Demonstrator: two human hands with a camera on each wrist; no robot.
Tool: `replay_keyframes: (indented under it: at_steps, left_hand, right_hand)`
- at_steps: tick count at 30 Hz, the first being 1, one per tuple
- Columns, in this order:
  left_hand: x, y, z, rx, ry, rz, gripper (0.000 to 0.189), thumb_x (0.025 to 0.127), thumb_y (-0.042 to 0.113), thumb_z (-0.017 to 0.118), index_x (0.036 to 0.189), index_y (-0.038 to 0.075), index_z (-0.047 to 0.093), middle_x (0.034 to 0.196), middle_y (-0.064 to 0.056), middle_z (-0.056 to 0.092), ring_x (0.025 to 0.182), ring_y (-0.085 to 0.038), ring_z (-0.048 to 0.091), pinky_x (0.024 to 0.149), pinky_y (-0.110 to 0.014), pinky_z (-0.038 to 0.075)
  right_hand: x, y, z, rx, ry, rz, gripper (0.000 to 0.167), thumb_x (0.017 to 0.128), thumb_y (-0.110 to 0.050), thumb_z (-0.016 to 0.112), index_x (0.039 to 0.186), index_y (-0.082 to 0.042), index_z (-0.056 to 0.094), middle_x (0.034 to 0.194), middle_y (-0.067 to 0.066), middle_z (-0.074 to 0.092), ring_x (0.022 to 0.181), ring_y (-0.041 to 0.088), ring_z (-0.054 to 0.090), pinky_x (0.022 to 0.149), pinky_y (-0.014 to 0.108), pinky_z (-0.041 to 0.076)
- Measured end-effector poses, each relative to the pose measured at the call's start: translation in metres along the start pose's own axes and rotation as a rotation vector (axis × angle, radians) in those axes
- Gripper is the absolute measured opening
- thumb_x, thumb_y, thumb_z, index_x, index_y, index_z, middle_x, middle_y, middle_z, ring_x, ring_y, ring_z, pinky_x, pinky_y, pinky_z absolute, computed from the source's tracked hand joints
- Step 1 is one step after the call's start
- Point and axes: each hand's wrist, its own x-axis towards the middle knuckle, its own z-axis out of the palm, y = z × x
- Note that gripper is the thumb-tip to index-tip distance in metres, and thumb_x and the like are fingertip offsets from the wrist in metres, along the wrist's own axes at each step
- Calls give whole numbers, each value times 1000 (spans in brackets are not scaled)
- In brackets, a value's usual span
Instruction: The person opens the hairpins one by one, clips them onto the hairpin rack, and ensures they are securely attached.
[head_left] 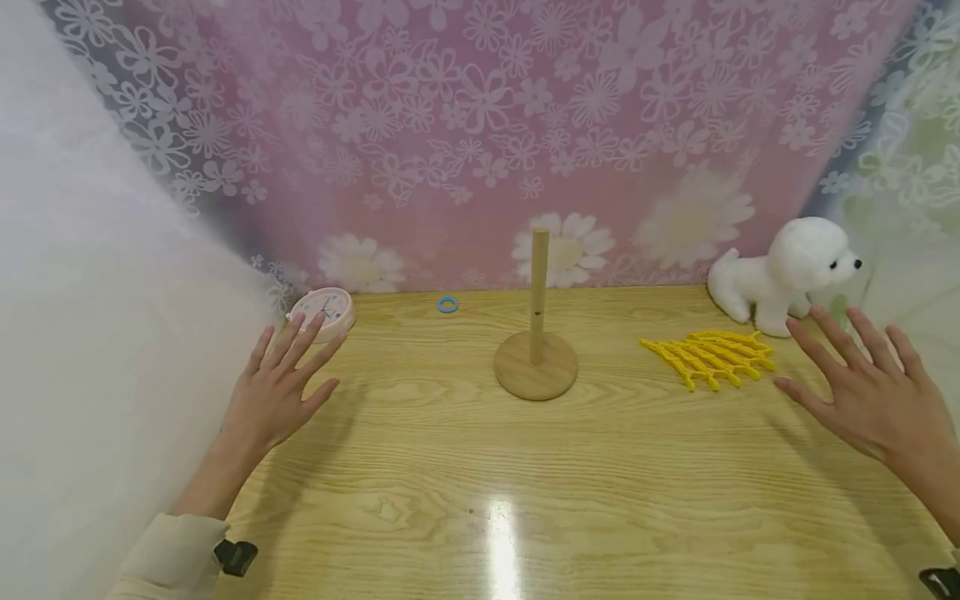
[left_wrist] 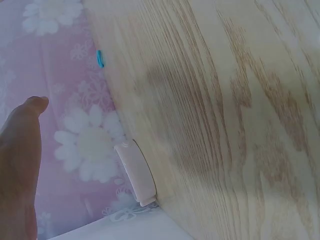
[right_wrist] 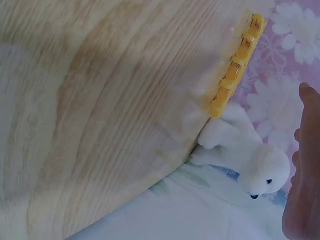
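Observation:
My left hand (head_left: 273, 396) is raised over the left side of the wooden table with fingers spread, holding nothing. Its fingertips overlap a pale pink alarm clock (head_left: 337, 310) in the head view. On the right, my right hand (head_left: 873, 396) hovers with spread fingers, also holding nothing. Nearest to it are a yellow lattice-like rack (head_left: 708, 360), lying flat, and a white plush dog (head_left: 772, 271) standing behind. A wooden stand (head_left: 537, 367) with an upright post on a round base is in the middle. Farther back lies a small blue ring (head_left: 447, 305).
A pink floral curtain (head_left: 480, 150) hangs along the table's back edge. White cloth (head_left: 112, 292) closes off the left side, and a pale green floral cloth (head_left: 915, 217) the right. Light glares on the tabletop (head_left: 405, 467) near the front.

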Motion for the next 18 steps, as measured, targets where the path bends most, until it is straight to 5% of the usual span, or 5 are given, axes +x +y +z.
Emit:
replay_keyframes:
  at_steps: [3,9,11,16,18]
  left_hand:
    - [0,0,1,-39,-49,-35,64,107,58,38,164,28,36,173,-7,22,158,-35,20,129,-57,6]
    - [9,3,9,-179,-206,-170,68,107,47,52,168,33,23,174,-8,16,160,-35,14,129,-55,-1]
    - [15,4,16,-249,-220,-219,68,108,47,52,168,33,22,174,-9,15,160,-34,11,129,-56,-2]
    - [28,9,39,-442,-214,-321,66,110,48,47,168,28,23,175,-10,12,160,-38,10,126,-64,2]
    - [33,12,49,-526,-210,-345,66,110,46,48,168,25,23,174,-11,15,158,-41,12,124,-70,5]
  right_hand:
    - [-7,2,1,50,-79,18,79,101,-78,20,158,-29,45,165,-8,35,153,19,25,124,47,17]
    - [-21,-1,-7,297,-714,397,78,109,-55,42,170,-23,5,175,4,-7,159,43,-6,111,82,11]
    - [-22,-3,-3,382,-753,492,78,110,-42,49,170,-20,5,175,7,-7,157,49,-4,106,86,9]
    - [-22,-9,8,730,-683,572,73,109,-21,53,169,-19,13,174,18,5,153,59,2,115,80,-7]
    - [-20,-13,11,847,-690,609,73,109,-17,53,169,-22,13,173,20,8,153,57,3,119,75,-5]
